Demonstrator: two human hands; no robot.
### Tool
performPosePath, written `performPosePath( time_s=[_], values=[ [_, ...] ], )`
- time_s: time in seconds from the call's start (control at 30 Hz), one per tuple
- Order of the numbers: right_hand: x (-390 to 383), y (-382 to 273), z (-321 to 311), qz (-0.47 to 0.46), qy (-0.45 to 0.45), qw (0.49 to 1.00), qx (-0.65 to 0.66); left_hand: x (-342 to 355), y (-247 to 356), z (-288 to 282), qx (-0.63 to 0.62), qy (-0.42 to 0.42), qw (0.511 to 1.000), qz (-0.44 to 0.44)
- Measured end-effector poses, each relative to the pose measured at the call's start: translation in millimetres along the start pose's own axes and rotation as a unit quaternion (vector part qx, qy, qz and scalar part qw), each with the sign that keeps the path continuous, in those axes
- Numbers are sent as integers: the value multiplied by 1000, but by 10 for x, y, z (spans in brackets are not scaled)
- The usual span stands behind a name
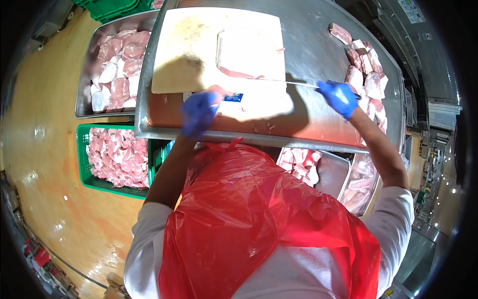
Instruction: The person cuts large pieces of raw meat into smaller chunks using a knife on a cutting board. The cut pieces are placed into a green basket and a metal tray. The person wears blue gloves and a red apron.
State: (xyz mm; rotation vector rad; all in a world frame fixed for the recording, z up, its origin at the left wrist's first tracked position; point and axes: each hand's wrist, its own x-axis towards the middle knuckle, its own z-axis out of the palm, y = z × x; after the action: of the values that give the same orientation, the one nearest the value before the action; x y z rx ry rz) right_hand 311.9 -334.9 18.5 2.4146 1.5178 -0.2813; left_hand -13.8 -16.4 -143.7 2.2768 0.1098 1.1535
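A pale slab of meat [249, 54] with a pink lower edge lies on the white cutting board [179, 42]. My right hand [338, 98], in a blue glove, is closed round the handle of a knife [300, 84]. Its thin blade points left, along the slab's near edge. Blurred by motion, my blue-gloved left hand [197, 113] is closed near the board's front edge. A small pink meat scrap [217, 91] shows at its fingers. Just right of it, a blue label [233, 97] sits at the board's near side.
Several meat pieces [372, 84] lie along the right of the steel table [308, 40]. At left stand a steel tub of meat chunks [82, 94] and a green crate [83, 172] of meat pieces. Below the table's front edge is a tray holding meat [301, 164].
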Motion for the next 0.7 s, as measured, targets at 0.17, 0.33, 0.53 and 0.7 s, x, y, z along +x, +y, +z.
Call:
performPosePath(
  time_s=[0.17, 0.33, 0.53, 0.7],
  values=[
    [-500, 81, 283, -23, 319, 941, 113, -616, -159, -1309, 232, 102, 947, -195],
    [-135, -864, 279, 271, 236, 727, 585, -1518, -815, -2937, 369, -416, 698, -452],
    [679, -1147, -144, 162, 204, 558, 788, 314, -652, -2188, 136, 57, 940, -308],
    [1219, -982, 53, 108, 115, 561, 813, 932, -630, -1248, -48, -24, 985, -162]
  ],
)
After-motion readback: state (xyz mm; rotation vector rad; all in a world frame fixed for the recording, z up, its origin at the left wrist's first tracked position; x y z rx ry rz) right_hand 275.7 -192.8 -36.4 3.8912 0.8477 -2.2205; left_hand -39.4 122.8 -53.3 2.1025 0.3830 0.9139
